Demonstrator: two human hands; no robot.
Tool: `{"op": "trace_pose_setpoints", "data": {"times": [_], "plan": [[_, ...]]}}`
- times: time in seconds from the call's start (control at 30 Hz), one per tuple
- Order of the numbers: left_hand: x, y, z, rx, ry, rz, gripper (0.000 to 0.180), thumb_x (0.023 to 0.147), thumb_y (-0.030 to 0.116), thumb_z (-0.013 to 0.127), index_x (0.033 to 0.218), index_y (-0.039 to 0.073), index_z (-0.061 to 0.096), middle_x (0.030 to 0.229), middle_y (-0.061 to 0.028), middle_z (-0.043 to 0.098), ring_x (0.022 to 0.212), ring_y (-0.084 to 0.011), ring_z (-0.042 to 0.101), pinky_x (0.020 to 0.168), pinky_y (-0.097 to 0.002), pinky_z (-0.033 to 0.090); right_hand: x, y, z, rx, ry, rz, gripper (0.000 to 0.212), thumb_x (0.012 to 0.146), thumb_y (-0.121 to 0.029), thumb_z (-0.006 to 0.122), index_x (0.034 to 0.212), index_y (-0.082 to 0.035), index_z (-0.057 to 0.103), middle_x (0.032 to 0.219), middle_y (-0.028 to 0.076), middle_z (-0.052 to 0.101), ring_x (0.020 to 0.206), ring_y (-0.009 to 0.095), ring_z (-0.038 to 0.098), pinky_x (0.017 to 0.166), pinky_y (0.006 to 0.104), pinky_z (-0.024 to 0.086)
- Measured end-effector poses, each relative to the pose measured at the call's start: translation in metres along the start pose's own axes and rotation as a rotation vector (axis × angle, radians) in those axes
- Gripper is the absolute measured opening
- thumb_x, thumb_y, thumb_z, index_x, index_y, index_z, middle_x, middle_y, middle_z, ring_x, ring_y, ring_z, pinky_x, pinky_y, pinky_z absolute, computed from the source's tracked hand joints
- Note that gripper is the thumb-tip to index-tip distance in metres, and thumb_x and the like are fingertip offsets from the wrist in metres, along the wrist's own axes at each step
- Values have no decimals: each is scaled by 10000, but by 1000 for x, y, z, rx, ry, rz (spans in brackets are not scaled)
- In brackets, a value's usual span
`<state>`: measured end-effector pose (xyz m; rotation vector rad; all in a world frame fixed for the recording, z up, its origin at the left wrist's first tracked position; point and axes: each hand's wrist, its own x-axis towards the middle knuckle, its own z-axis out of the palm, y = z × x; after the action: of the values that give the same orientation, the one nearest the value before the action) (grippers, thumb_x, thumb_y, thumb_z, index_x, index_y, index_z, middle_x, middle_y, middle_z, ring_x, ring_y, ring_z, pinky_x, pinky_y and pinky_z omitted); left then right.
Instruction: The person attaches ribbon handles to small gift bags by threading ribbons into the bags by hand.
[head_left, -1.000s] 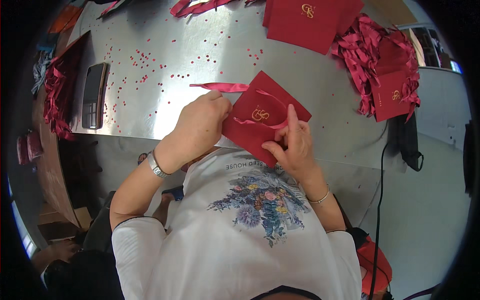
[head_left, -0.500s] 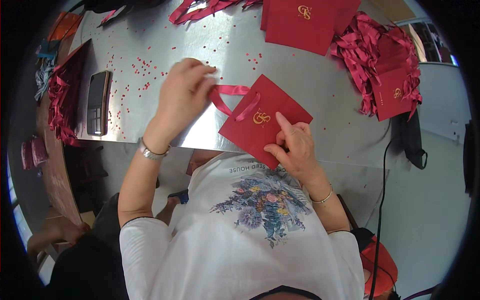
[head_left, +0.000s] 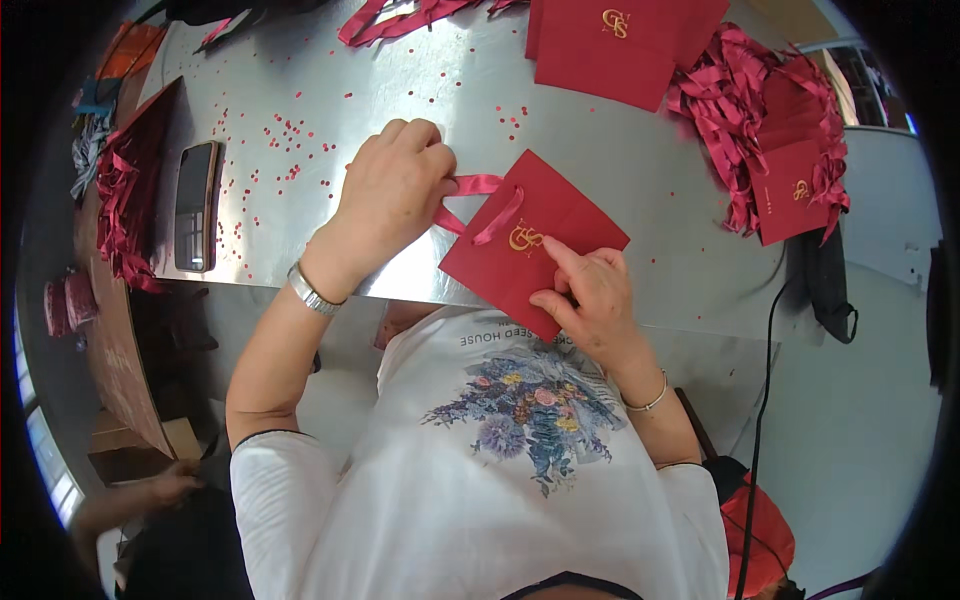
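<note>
A small red paper gift bag (head_left: 577, 212) with a gold emblem lies tilted at the table's near edge. From its upper left side comes a pink-red ribbon handle (head_left: 478, 184). My left hand (head_left: 395, 185) is closed at the loop's far end, its fingertips mostly hidden behind the knuckles. My right hand (head_left: 592, 293) grips the bag's lower right part, the index finger stretched over the front beside the emblem and the thumb near the bottom corner.
More red bags (head_left: 605, 60) lie at the table's far side. A heap of ribbon-handled bags (head_left: 735, 110) is at right, another stack (head_left: 135, 200) at left beside a phone (head_left: 196, 205). Red paper dots dot the metal table (head_left: 400, 90). A black cable (head_left: 762, 420) hangs at right. A person sits lower left.
My left hand has moved right and slightly down, closer to the bag, and the ribbon loop looks more bunched. The bag and right hand have barely shifted. The person at lower left has moved.
</note>
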<state>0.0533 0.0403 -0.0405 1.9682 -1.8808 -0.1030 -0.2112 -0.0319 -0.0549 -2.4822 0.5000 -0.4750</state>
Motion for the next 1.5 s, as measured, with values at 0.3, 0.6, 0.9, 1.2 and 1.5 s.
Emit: {"op": "trace_pose_setpoints", "data": {"times": [0.3,0.6,0.9,1.2,1.5], "plan": [[16,-24,19,246,129,-25,79,764,127,667,806,82,618,909,-64,595,871,-264,581,705,-391,476,1,-3,-2,-5,-46,25,573,766,-221,756,1283,-57,572,762,22,577,719,184,586,819,365,418],[13,-16,8,89,270,-111,192,804,49,648,996,40,634,962,-145,617,910,-350,572,797,-428,470,1,0,-2,21,-51,34,555,771,-225,753,1265,-49,575,833,51,630,754,205,606,844,372,419],[42,45,21,-242,-108,-159,287,765,148,731,999,13,632,915,-182,628,906,-378,594,778,-447,486,-4,2,4,53,77,-39,527,755,-224,755,1227,-57,592,814,55,618,734,229,599,852,382,411],[72,49,6,-293,-377,-192,264,689,78,751,879,-21,596,837,-184,649,783,-356,634,709,-406,509,-11,7,4,77,106,-69,497,752,-219,760,1198,-74,596,787,53,635,781,215,629,882,384,417],[75,59,-43,-545,-426,-177,122,730,-33,709,849,-18,689,782,-117,608,713,-229,599,664,-327,480,54,84,-82,-76,521,282,431,830,-117,669,1241,-37,568,1212,169,579,977,349,628,828,452,516]]}}
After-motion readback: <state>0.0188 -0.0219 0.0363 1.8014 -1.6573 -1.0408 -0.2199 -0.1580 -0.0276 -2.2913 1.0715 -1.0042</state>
